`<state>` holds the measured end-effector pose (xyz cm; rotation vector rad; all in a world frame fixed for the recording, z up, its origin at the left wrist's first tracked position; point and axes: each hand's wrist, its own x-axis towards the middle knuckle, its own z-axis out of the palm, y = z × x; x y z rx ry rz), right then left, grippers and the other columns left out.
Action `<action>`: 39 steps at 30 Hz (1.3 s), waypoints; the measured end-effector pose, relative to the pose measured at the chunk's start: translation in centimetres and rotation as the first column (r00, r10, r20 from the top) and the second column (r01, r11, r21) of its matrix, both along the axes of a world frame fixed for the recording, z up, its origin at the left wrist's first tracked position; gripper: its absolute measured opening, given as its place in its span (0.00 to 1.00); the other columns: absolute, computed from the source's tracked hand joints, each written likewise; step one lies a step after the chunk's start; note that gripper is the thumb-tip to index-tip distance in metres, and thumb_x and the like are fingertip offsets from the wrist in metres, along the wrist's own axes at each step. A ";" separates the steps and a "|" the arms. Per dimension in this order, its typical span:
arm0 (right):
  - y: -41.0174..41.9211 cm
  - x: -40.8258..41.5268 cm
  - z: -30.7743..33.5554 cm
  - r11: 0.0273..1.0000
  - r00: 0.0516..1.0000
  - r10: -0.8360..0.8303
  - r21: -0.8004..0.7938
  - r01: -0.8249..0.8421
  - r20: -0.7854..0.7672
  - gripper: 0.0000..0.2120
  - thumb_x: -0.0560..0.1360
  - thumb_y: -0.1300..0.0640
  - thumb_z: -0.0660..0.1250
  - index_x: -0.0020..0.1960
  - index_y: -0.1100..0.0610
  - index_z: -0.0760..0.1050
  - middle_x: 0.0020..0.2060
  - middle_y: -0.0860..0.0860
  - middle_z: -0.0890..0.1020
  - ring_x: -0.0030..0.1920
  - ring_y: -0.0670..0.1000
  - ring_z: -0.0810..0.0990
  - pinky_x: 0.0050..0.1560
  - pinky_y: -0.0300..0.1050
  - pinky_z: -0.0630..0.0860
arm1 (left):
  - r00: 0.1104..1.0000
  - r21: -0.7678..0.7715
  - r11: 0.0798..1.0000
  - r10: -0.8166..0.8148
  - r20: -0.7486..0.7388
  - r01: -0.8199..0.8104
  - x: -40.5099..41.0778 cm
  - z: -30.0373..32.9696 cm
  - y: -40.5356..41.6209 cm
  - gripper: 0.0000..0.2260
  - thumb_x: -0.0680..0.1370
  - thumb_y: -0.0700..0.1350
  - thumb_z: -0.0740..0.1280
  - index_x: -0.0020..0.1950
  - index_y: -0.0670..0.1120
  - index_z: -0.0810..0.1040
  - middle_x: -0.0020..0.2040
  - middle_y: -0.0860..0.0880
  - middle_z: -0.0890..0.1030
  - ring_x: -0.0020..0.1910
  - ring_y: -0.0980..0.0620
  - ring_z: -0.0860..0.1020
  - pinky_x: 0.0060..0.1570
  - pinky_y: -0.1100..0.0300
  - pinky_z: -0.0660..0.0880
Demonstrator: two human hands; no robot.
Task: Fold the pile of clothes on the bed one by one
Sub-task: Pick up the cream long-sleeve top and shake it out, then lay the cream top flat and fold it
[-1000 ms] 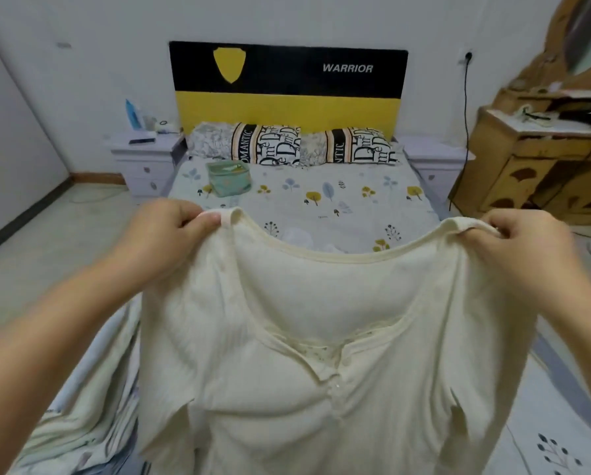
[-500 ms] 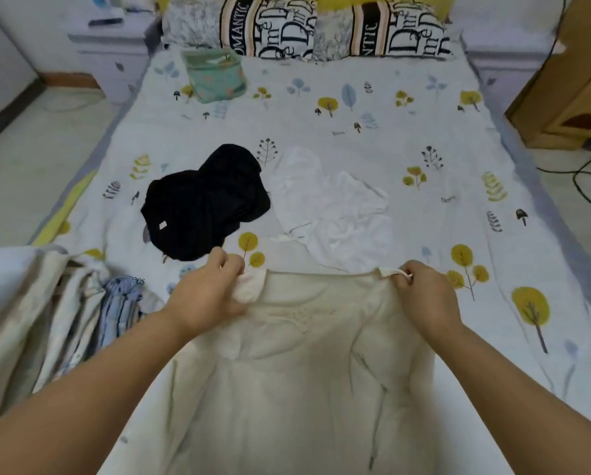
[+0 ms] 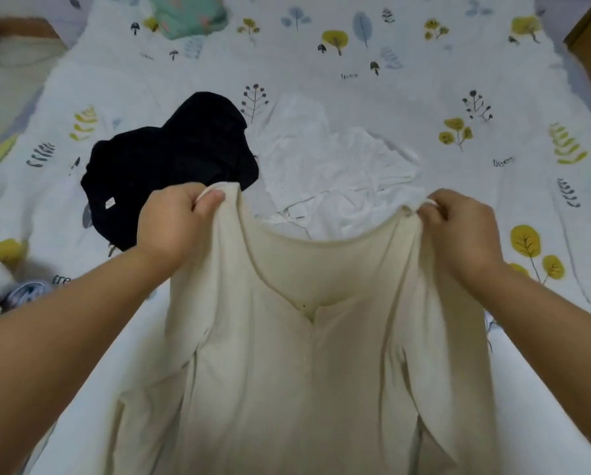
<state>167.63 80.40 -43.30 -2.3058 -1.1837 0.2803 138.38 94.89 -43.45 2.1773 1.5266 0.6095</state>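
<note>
At far left a black garment [image 3: 170, 159] lay crumpled on the bed [image 3: 390, 90]; my left hand [image 3: 170, 228] pinched 1 shoulder of the cream top [image 3: 287, 354]; a white garment [image 3: 335, 173] lay beyond; my right hand [image 3: 458, 231] pinched the other shoulder; I judged 2 level, taut grips would lay it flat, unwrinkled.

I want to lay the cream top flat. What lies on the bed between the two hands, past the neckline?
In the head view, a crumpled white garment lies there, between left hand and right hand holding the cream top.
</note>
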 end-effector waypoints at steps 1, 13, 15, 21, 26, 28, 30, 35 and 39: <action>0.9 0.5 -0.6 0.999 0.999 -0.030 0.028 0.030 -0.017 0.10 0.76 0.57 0.62 0.37 0.58 0.70 0.27 0.50 0.70 0.37 0.56 0.70 0.36 0.45 0.58 | 0.999 -0.027 0.999 0.024 0.040 -0.023 0.6 -0.8 1.0 0.22 0.79 0.50 0.62 0.27 0.47 0.60 0.24 0.52 0.62 0.25 0.52 0.62 0.27 0.58 0.57; -1.7 -1.1 -11.1 0.873 0.940 -0.331 -0.402 0.275 -0.076 0.26 0.75 0.52 0.65 0.66 0.62 0.58 0.56 0.63 0.73 0.54 0.65 0.73 0.50 0.55 0.69 | 0.905 -0.218 0.968 0.019 -0.425 -0.123 -0.2 -12.4 0.6 0.17 0.75 0.54 0.66 0.50 0.43 0.66 0.48 0.40 0.77 0.43 0.42 0.72 0.42 0.51 0.67; -2.2 -0.8 -11.3 0.893 0.965 -0.254 -0.397 0.211 -0.060 0.14 0.77 0.59 0.62 0.57 0.62 0.61 0.43 0.60 0.73 0.39 0.60 0.72 0.37 0.49 0.64 | 0.937 -0.161 0.986 -0.025 -0.349 -0.034 -0.6 -12.5 0.5 0.10 0.77 0.48 0.63 0.45 0.44 0.65 0.42 0.40 0.76 0.38 0.44 0.68 0.38 0.53 0.63; -0.9 4.2 -10.3 0.941 0.956 -0.100 -0.286 0.180 0.276 0.11 0.78 0.58 0.60 0.56 0.63 0.64 0.41 0.67 0.75 0.44 0.67 0.75 0.38 0.52 0.64 | 0.945 0.054 0.989 0.145 -0.293 -0.135 -1.4 -11.3 2.6 0.09 0.79 0.43 0.59 0.41 0.41 0.64 0.32 0.45 0.69 0.30 0.47 0.65 0.33 0.53 0.58; -0.7 3.2 -9.6 0.936 0.958 -0.175 -0.263 0.233 0.227 0.23 0.76 0.55 0.61 0.68 0.62 0.63 0.62 0.68 0.69 0.62 0.68 0.66 0.60 0.61 0.64 | 0.899 0.087 0.979 0.204 -0.389 -0.184 -0.7 -10.4 0.8 0.24 0.77 0.48 0.64 0.68 0.38 0.64 0.64 0.35 0.68 0.60 0.35 0.68 0.57 0.43 0.63; -1.7 -1.0 -9.2 0.978 0.970 -0.113 -0.148 0.147 0.213 0.26 0.74 0.52 0.58 0.70 0.62 0.63 0.66 0.67 0.66 0.66 0.67 0.64 0.64 0.62 0.61 | 0.937 0.146 0.989 0.029 -0.349 0.024 -0.4 -10.4 -2.2 0.26 0.77 0.48 0.64 0.70 0.38 0.63 0.69 0.35 0.65 0.66 0.36 0.64 0.63 0.43 0.59; -3.8 -6.1 -9.7 0.990 0.973 0.056 -0.142 -0.024 0.225 0.29 0.72 0.52 0.64 0.70 0.63 0.65 0.68 0.67 0.65 0.68 0.67 0.64 0.65 0.64 0.62 | 0.896 0.116 0.965 -0.168 -0.412 0.234 -0.8 -11.1 -5.8 0.26 0.78 0.52 0.60 0.72 0.40 0.64 0.72 0.37 0.63 0.71 0.38 0.62 0.67 0.40 0.55; -8.7 -11.9 -12.0 0.828 0.831 0.491 -0.435 -0.353 0.260 0.29 0.79 0.42 0.46 0.66 0.59 0.72 0.66 0.62 0.72 0.66 0.63 0.71 0.60 0.67 0.66 | 0.612 -0.263 0.929 -0.370 -0.699 0.261 -3.9 -12.5 -10.1 0.29 0.74 0.61 0.32 0.74 0.53 0.36 0.78 0.49 0.42 0.76 0.46 0.42 0.72 0.47 0.39; -9.6 -11.7 -11.6 0.794 0.868 0.451 -0.537 -0.284 0.208 0.25 0.78 0.46 0.52 0.66 0.60 0.72 0.66 0.61 0.73 0.66 0.63 0.72 0.63 0.64 0.67 | 0.778 -0.260 0.932 -0.357 -0.517 0.254 -4.9 -11.0 -9.9 0.24 0.81 0.56 0.51 0.74 0.47 0.61 0.75 0.44 0.60 0.74 0.44 0.58 0.71 0.48 0.53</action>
